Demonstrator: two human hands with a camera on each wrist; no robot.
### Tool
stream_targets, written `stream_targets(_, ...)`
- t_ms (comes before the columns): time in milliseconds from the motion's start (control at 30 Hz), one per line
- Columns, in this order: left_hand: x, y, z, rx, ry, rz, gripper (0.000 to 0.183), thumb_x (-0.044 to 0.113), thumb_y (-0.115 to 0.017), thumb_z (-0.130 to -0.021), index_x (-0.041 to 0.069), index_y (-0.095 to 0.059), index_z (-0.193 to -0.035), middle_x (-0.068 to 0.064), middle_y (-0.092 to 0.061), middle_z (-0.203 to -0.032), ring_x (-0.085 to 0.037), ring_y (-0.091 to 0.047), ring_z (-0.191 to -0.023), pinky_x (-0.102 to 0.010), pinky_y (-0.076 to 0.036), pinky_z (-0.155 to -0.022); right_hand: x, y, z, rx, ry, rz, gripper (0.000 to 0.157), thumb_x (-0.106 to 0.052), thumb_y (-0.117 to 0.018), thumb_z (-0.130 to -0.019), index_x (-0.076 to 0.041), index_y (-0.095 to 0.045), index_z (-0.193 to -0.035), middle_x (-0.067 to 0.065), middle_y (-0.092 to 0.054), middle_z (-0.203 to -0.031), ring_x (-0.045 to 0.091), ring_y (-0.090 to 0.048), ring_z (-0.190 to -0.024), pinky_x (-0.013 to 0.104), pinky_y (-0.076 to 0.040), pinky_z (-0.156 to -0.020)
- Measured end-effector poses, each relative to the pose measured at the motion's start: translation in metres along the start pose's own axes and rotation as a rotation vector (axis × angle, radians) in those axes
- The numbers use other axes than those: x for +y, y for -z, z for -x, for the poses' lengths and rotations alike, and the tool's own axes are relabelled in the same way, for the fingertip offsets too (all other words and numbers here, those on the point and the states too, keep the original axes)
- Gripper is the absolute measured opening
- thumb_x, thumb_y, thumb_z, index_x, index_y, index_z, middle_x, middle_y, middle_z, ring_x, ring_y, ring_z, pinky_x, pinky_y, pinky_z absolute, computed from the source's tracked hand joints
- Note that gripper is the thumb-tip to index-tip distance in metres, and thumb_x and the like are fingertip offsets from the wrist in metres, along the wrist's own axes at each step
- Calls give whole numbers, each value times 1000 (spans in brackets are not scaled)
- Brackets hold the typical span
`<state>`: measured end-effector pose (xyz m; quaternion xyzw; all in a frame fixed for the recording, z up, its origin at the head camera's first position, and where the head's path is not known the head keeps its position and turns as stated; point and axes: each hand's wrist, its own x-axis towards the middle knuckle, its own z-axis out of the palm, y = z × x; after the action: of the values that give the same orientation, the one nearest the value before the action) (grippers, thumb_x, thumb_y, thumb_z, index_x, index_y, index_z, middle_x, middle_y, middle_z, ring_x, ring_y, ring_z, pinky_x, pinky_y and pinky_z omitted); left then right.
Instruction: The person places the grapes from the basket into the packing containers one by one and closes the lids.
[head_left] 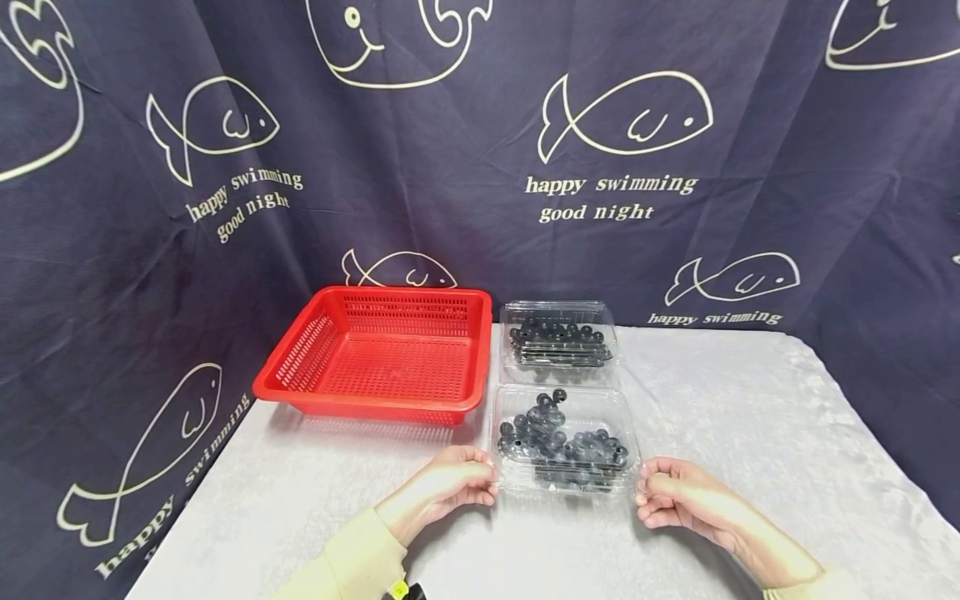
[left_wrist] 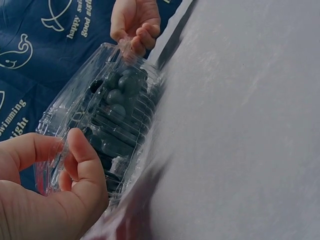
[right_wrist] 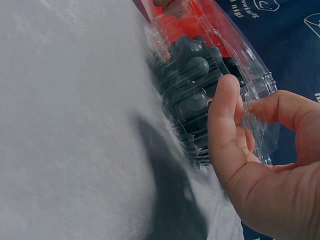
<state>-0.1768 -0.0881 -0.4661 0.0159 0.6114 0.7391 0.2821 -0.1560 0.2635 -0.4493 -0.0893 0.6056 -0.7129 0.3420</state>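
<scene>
Nearest me is a clear plastic clamshell box (head_left: 567, 437) with a heap of dark, round, blueberry-like fruit (head_left: 551, 429) inside. My left hand (head_left: 455, 481) pinches its left edge between thumb and fingers. On the opposite side, my right hand (head_left: 678, 500) pinches the right edge in the same way. Both wrist views show the box's ribbed wall, with the dark fruit (left_wrist: 116, 97) behind it. In the right wrist view the thumb (right_wrist: 223, 125) lies along the outside of the box. Whether the box's underside touches the table cannot be told.
A second clear box (head_left: 558, 333) of similar dark fruit stands directly behind the held one. To its left sits a red plastic basket (head_left: 405, 367) with slotted walls. The pale cloth-covered table (head_left: 720, 400) meets a dark blue fish-print curtain (head_left: 465, 200) at the back.
</scene>
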Motion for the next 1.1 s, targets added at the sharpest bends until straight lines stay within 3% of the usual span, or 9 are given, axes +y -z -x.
stream_targets(267, 0, -1, 0, 13, -31, 15, 15, -7, -56, -76, 5, -50, -82, -7, -57, -73, -13, -58, -62, -22, -53, -59, 0, 2, 0, -17, 15, 8, 8, 0, -44, -92, -4, -49, -96, 3, -64, -88, 12, -66, -77, 29, -56, -75)
stream_targets(800, 0, 0, 0, 26, -54, 10, 16, -10, -55, -77, 5, -50, -83, -5, -58, -72, -12, -60, -61, -24, -55, -62, 1, 1, 1, 62, 3, 82, 9, -2, -49, -90, -3, -48, -99, 3, -63, -86, 11, -66, -74, 28, -56, -72)
stream_targets(1100, 4, 2, 2, 26, -39, -53, 17, -4, -60, -78, -1, -50, -92, -6, -59, -74, -13, -61, -62, -27, -56, -64, -3, 3, 5, 66, -12, 134, 16, -5, -49, -92, 3, -45, -105, 9, -64, -89, 15, -66, -76, 34, -56, -74)
